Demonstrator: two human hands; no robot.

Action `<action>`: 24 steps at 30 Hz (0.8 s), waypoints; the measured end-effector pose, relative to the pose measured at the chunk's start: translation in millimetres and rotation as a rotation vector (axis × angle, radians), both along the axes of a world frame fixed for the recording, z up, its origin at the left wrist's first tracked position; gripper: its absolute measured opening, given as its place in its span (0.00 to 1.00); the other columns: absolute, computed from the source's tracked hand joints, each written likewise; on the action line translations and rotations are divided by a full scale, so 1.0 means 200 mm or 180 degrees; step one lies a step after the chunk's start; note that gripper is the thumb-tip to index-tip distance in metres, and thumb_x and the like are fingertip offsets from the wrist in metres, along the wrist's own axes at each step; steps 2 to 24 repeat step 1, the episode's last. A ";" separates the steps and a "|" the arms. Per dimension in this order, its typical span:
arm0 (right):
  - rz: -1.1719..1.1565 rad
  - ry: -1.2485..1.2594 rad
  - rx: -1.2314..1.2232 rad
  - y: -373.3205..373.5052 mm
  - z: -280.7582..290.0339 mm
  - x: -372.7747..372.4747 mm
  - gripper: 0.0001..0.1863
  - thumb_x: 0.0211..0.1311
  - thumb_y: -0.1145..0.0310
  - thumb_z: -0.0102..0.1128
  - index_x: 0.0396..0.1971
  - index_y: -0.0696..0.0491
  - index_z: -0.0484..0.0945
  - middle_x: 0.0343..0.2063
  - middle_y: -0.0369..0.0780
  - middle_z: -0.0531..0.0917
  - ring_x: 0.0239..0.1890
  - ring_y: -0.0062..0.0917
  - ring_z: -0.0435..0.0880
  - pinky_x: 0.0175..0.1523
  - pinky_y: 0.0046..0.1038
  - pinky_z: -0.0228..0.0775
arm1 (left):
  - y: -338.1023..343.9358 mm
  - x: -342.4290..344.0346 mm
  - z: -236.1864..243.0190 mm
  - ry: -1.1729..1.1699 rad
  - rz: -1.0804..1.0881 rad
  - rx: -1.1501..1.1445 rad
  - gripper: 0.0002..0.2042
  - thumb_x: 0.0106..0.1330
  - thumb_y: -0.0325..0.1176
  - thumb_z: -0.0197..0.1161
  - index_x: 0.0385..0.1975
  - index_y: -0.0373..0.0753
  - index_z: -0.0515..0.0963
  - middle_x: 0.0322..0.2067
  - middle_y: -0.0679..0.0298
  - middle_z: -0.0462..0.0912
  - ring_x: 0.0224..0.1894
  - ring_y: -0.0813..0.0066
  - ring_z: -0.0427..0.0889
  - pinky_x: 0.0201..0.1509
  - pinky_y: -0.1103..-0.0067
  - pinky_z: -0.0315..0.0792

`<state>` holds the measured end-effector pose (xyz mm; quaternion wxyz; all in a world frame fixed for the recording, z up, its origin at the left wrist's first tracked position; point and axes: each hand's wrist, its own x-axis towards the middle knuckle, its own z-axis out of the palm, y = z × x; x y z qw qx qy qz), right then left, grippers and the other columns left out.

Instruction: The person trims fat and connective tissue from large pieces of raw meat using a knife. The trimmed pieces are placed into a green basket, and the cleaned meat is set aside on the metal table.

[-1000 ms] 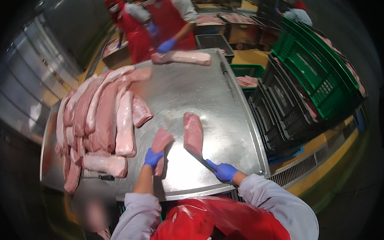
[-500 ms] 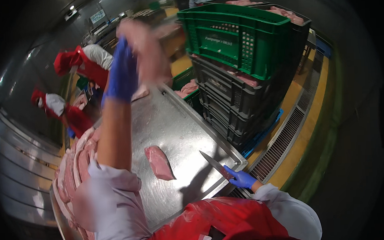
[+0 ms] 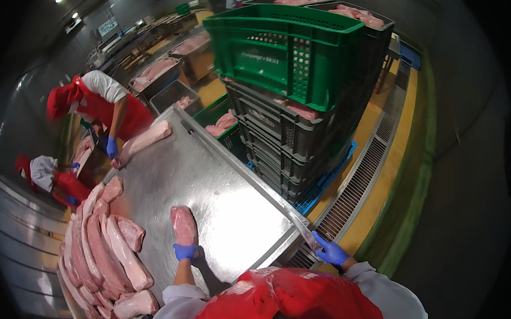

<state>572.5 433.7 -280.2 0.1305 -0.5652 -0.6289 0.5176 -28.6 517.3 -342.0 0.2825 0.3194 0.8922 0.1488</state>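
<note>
My left hand (image 3: pixel 185 251), in a blue glove, is closed round the near end of a short piece of pink meat (image 3: pixel 183 224). The piece lies on the steel table (image 3: pixel 228 186) in front of me. Over the table's right corner, my right hand (image 3: pixel 331 251), also gloved in blue, grips a knife (image 3: pixel 305 230). Its blade points away from me, along the table's edge. Many long strips of meat (image 3: pixel 108 251) are heaped on the table to the left of my left hand.
A co-worker in red (image 3: pixel 113 103) has a gloved hand on a long strip of meat (image 3: pixel 143 142) at the far end; another person (image 3: pixel 48 177) works beyond. Stacked grey crates (image 3: pixel 283 132) topped by a green crate (image 3: pixel 288 55) stand right of the table, near a floor drain (image 3: pixel 362 186).
My left hand, raised high with a large piece of meat before, has come down without it and grasped the short piece. The knife has shifted from over the tabletop toward its right edge.
</note>
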 end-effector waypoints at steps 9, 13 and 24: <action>0.0058 -0.0037 0.0016 0.02 -0.01 0.01 0.43 0.63 0.66 0.55 0.75 0.43 0.45 0.26 0.48 0.84 0.19 0.30 0.81 0.33 0.32 0.77 | -0.05 -0.13 -0.07 -0.0984 0.0144 0.0366 0.43 0.40 0.44 0.79 0.57 0.30 0.68 0.48 0.45 0.80 0.45 0.51 0.83 0.51 0.66 0.80; 0.0058 -0.0037 0.0016 0.02 -0.01 0.01 0.43 0.63 0.66 0.55 0.75 0.43 0.45 0.26 0.48 0.84 0.19 0.30 0.81 0.33 0.32 0.77 | -0.05 -0.13 -0.07 -0.0984 0.0144 0.0366 0.43 0.40 0.44 0.79 0.57 0.30 0.68 0.48 0.45 0.80 0.45 0.51 0.83 0.51 0.66 0.80; 0.0058 -0.0037 0.0016 0.02 -0.01 0.01 0.43 0.63 0.66 0.55 0.75 0.43 0.45 0.26 0.48 0.84 0.19 0.30 0.81 0.33 0.32 0.77 | -0.05 -0.13 -0.07 -0.0984 0.0144 0.0366 0.43 0.40 0.44 0.79 0.57 0.30 0.68 0.48 0.45 0.80 0.45 0.51 0.83 0.51 0.66 0.80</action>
